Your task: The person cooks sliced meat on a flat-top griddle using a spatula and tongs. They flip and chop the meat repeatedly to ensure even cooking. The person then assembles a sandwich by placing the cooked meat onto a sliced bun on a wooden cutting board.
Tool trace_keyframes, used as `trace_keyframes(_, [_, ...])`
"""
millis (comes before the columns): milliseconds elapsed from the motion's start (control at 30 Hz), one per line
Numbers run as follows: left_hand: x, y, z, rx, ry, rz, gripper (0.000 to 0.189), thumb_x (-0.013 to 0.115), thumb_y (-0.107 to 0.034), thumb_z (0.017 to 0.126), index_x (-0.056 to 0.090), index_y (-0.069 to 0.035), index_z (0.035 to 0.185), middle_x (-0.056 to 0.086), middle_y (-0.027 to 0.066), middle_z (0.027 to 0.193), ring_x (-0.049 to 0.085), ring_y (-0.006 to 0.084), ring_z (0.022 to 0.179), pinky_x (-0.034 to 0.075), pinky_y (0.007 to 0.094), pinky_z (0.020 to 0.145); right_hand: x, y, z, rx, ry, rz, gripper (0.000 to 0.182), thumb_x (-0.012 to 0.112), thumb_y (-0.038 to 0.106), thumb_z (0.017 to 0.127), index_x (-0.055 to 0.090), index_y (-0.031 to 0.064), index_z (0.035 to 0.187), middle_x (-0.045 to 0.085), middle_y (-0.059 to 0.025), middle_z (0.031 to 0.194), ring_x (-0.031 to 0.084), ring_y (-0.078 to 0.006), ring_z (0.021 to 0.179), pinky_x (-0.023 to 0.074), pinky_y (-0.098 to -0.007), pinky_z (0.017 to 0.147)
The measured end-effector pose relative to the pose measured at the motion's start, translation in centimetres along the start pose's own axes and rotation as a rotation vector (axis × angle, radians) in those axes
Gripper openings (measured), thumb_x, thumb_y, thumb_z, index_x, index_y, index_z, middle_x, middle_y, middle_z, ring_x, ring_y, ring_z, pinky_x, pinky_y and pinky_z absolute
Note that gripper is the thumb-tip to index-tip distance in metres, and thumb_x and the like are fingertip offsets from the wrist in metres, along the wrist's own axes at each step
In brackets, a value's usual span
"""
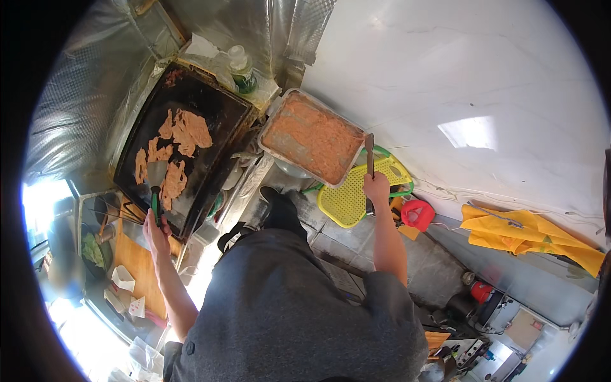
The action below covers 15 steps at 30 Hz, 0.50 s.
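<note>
My left hand (pixel 156 232) holds the green and black handle of a metal spatula (pixel 155 188). Its blade lies among strips of pale reddish meat (pixel 188 130) spread on a dark flat griddle (pixel 210 98). In my right hand (pixel 376 187) is a dark-handled tool (pixel 370 150), its narrow end pointing up beside the corner of a rectangular tray (pixel 305 175). Raw, minced or marinated-looking meat (pixel 317 131) covers most of the tray. Below the tray's right corner stands a yellow and green plastic chair (pixel 341 203).
A bottle with a green label (pixel 242 71) stands behind the griddle. A wooden board (pixel 136 272) and a white paper box (pixel 123 278) are at lower left. On the right are a white wall (pixel 429 86), a red bag (pixel 417 215) and yellow cloth (pixel 525 229).
</note>
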<state>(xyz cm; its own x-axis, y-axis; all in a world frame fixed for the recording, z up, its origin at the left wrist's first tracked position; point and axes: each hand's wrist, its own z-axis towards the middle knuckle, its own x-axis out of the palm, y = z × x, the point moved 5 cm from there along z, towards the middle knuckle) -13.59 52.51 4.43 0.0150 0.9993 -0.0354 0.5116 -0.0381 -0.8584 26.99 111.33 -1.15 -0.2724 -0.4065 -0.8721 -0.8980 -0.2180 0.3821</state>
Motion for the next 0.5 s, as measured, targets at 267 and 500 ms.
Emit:
trace_keyframes(267, [0.2,0.3,0.6,0.006,-0.022,-0.003,0.029,0.056,-0.038,0.107,0.059,-0.011,0.098,0.056,0.0003,0.070,0.046,0.0083,0.050,0.033,0.0232,0.043,-2.2,1.6,-3.0,-0.024,0.092,0.375,0.026,0.059,0.019,0.095,0.062,-0.0005,0.078,0.067,-0.0108,0.064,0.064,-0.0152,0.054,0.0513,-0.0314,0.053])
trace_keyframes(500, [1.2,-0.1,-0.2,0.057,-0.050,0.099,0.034,0.053,-0.041,0.107,0.062,-0.010,0.095,0.056,0.0000,0.071,0.046,0.0081,0.050,0.034,0.0232,0.043,-5.3,12.6,-4.8,-0.254,0.244,0.573,0.022,0.060,0.016,0.097,0.059,0.0021,0.079,0.064,-0.0051,0.062,0.060,-0.0106,0.053,0.0473,-0.0281,0.050])
